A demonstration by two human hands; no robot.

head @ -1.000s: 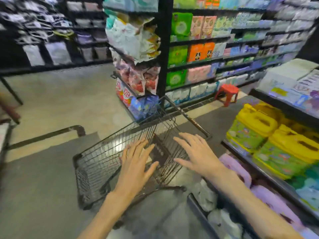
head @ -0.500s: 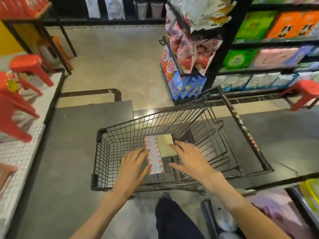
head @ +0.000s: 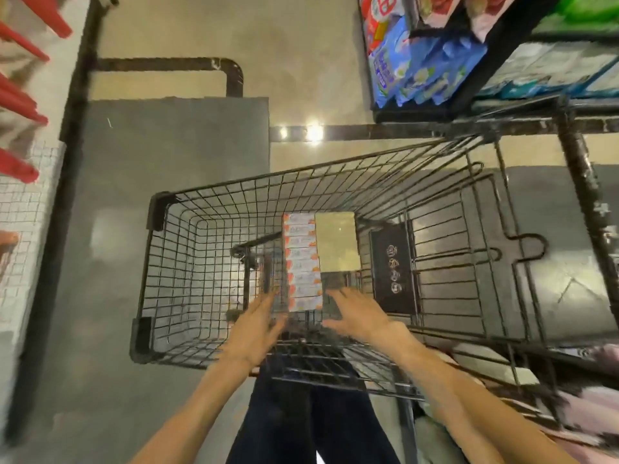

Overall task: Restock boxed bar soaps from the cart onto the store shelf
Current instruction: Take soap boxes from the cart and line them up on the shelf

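A black wire cart [head: 160, 212] stands below me. On its floor lies a row of several white-and-orange soap boxes [head: 301, 259], stacked side by side, with a pale cream flat face [head: 336, 241] along their right. My left hand [head: 258, 324] hovers open at the near left end of the row, fingers spread. To the right of the near end my right hand [head: 356, 314] is also open. Neither hand holds a box; whether the fingertips touch the row is blurred.
A dark placard [head: 393, 269] hangs on the cart's folding seat panel, right of the boxes. A shelf unit with blue packs [head: 415, 72] stands at the upper right. Red stools [head: 20, 95] sit at the left edge. My dark trouser legs [head: 301, 423] are below the cart.
My view has tilted from the aisle shelves down into the cart. Both hands have dropped lower inside the basket, closing in on the near end of the soap row.
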